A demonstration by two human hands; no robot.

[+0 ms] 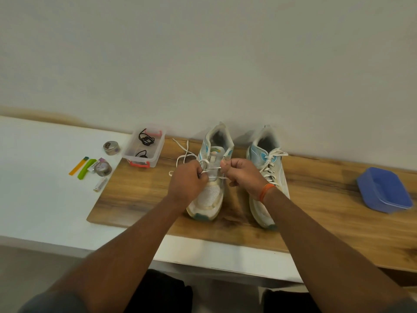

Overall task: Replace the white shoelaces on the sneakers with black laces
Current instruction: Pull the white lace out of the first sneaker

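Two white-and-blue sneakers stand side by side on a wooden board point(316, 222), toes toward me. Over the left sneaker point(208, 197), my left hand point(188, 180) pinches its white lace point(184, 154) at the eyelets, and loose lace trails off to the left on the board. My right hand point(243, 175), with an orange band at the wrist, pinches the same lace on the shoe's other side. The right sneaker point(268, 168) is fully laced in white. Black laces point(145, 140) lie coiled in a clear plastic box point(155, 159) left of the shoes.
A blue plastic container point(383, 190) sits at the right on the board. On the white tabletop point(45, 199) to the left lie two tape rolls point(103, 168), green and orange strips point(84, 169) and a small white tube point(100, 184). A plain wall stands behind.
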